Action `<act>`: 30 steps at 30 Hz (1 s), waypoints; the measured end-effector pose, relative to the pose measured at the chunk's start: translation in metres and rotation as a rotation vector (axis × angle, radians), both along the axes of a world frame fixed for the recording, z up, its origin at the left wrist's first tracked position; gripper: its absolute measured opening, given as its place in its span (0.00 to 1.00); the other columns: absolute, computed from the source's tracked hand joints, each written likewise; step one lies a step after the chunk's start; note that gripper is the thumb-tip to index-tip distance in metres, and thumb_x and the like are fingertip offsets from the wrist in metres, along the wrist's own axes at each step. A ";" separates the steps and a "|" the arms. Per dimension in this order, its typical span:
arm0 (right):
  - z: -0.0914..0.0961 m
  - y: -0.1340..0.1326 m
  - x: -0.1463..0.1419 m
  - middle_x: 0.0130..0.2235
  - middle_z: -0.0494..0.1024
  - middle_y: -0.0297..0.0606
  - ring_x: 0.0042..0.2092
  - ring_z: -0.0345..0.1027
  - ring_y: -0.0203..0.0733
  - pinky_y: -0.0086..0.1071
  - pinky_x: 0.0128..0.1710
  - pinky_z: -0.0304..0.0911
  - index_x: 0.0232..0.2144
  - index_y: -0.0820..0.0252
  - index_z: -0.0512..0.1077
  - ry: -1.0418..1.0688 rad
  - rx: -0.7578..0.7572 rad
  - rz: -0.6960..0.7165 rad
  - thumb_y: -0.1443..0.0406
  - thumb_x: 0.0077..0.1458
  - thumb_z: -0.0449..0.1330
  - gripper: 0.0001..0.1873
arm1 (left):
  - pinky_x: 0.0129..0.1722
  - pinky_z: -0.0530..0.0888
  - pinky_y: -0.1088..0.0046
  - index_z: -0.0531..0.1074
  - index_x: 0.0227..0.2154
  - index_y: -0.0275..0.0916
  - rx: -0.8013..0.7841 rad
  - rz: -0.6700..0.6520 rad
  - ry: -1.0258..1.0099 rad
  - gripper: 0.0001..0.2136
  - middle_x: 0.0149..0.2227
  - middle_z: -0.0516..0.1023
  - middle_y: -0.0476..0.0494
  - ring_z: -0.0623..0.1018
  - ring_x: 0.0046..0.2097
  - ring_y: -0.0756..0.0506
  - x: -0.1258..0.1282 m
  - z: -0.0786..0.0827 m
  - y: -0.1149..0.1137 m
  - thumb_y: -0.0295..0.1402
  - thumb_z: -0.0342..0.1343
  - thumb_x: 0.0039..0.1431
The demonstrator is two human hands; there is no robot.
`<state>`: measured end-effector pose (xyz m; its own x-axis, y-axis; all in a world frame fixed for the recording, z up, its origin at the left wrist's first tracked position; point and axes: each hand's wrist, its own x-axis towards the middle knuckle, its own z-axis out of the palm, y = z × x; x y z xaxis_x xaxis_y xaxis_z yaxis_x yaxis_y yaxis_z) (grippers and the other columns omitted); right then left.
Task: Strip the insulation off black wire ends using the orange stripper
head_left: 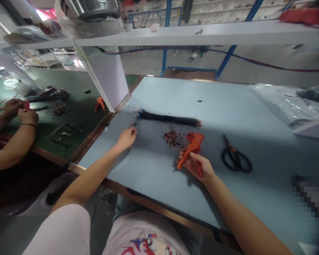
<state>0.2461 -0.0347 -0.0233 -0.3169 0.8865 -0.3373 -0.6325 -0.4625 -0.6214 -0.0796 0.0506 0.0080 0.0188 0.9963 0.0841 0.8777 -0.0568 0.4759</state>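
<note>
near the wire bundle (170,118), right hand (205,166) clasps orange stripper (193,145); left hand (126,138), hold unclear; rightward, plastic bag (275,101), contents indistinct.

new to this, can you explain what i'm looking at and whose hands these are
There is no machine: a person works bare-handed, and the picture comes from a camera worn on their head, looking forward and down. Their right hand holds an orange-and-red hand tool. Their left hand is near the left end of a bundle of dark wires; whether it grips anything is too small to tell. On the pale blue table also lie a pile of small scraps and black-handled scissors. At the far left, another person's hands are over a green table.
</note>
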 end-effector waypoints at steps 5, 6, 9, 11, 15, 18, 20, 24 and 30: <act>-0.002 0.000 0.002 0.35 0.79 0.39 0.37 0.74 0.47 0.50 0.48 0.65 0.34 0.58 0.75 -0.044 0.018 0.007 0.67 0.51 0.56 0.09 | 0.37 0.68 0.70 0.71 0.33 0.38 -0.033 0.002 0.030 0.09 0.35 0.77 0.38 0.75 0.38 0.44 0.012 -0.005 0.007 0.29 0.45 0.58; -0.003 -0.001 0.002 0.35 0.79 0.39 0.37 0.74 0.47 0.51 0.48 0.64 0.34 0.57 0.75 -0.052 0.018 -0.001 0.66 0.51 0.57 0.09 | 0.38 0.68 0.70 0.71 0.33 0.37 -0.022 0.020 0.030 0.10 0.36 0.77 0.37 0.75 0.38 0.44 0.013 -0.004 0.012 0.28 0.44 0.58; -0.004 -0.001 0.003 0.35 0.79 0.38 0.38 0.73 0.47 0.52 0.49 0.65 0.33 0.57 0.76 -0.062 -0.001 -0.025 0.66 0.50 0.57 0.08 | 0.38 0.68 0.70 0.72 0.35 0.37 0.006 0.034 0.009 0.11 0.37 0.77 0.38 0.74 0.38 0.44 0.015 0.006 0.021 0.28 0.44 0.59; -0.005 -0.001 0.004 0.35 0.79 0.39 0.38 0.73 0.47 0.51 0.49 0.65 0.33 0.57 0.76 -0.083 -0.002 -0.029 0.66 0.50 0.58 0.08 | 0.39 0.69 0.70 0.72 0.37 0.38 0.030 -0.006 -0.016 0.11 0.36 0.77 0.41 0.74 0.38 0.45 0.022 0.017 0.017 0.29 0.44 0.60; -0.008 0.000 0.005 0.36 0.79 0.39 0.39 0.73 0.48 0.50 0.50 0.65 0.33 0.56 0.76 -0.132 0.051 -0.019 0.66 0.49 0.59 0.08 | 0.42 0.68 0.71 0.74 0.39 0.43 0.086 -0.136 -0.058 0.10 0.41 0.76 0.46 0.74 0.43 0.46 0.056 0.034 -0.005 0.33 0.47 0.61; -0.005 -0.002 0.003 0.36 0.79 0.38 0.39 0.73 0.47 0.48 0.48 0.66 0.34 0.55 0.75 -0.148 0.059 -0.010 0.67 0.48 0.60 0.08 | 0.41 0.68 0.69 0.75 0.37 0.42 0.212 -0.158 -0.070 0.11 0.42 0.74 0.43 0.72 0.43 0.45 0.085 0.034 -0.019 0.35 0.48 0.61; 0.000 -0.006 0.000 0.36 0.79 0.37 0.39 0.73 0.47 0.46 0.45 0.68 0.34 0.55 0.75 -0.138 0.074 -0.006 0.68 0.48 0.60 0.09 | 0.43 0.67 0.68 0.76 0.36 0.40 0.293 -0.169 -0.044 0.11 0.40 0.74 0.42 0.72 0.43 0.44 0.098 0.025 -0.024 0.35 0.48 0.62; 0.012 -0.015 -0.006 0.37 0.78 0.38 0.38 0.73 0.46 0.44 0.42 0.68 0.38 0.56 0.73 -0.103 0.139 0.042 0.66 0.47 0.62 0.12 | 0.44 0.67 0.67 0.76 0.36 0.39 0.309 -0.224 0.036 0.12 0.38 0.75 0.42 0.71 0.43 0.44 0.103 0.004 -0.030 0.34 0.47 0.63; 0.012 -0.025 -0.017 0.37 0.77 0.40 0.37 0.73 0.44 0.41 0.40 0.67 0.41 0.60 0.70 -0.055 0.135 0.191 0.65 0.46 0.65 0.17 | 0.46 0.67 0.68 0.74 0.38 0.40 0.302 -0.238 -0.162 0.09 0.39 0.77 0.44 0.73 0.43 0.45 0.094 -0.005 -0.033 0.33 0.50 0.61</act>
<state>0.2288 -0.0594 -0.0112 -0.4674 0.8506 -0.2410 -0.5053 -0.4807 -0.7166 0.0140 0.0178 0.0035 0.2083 0.8957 0.3928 0.7382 -0.4075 0.5377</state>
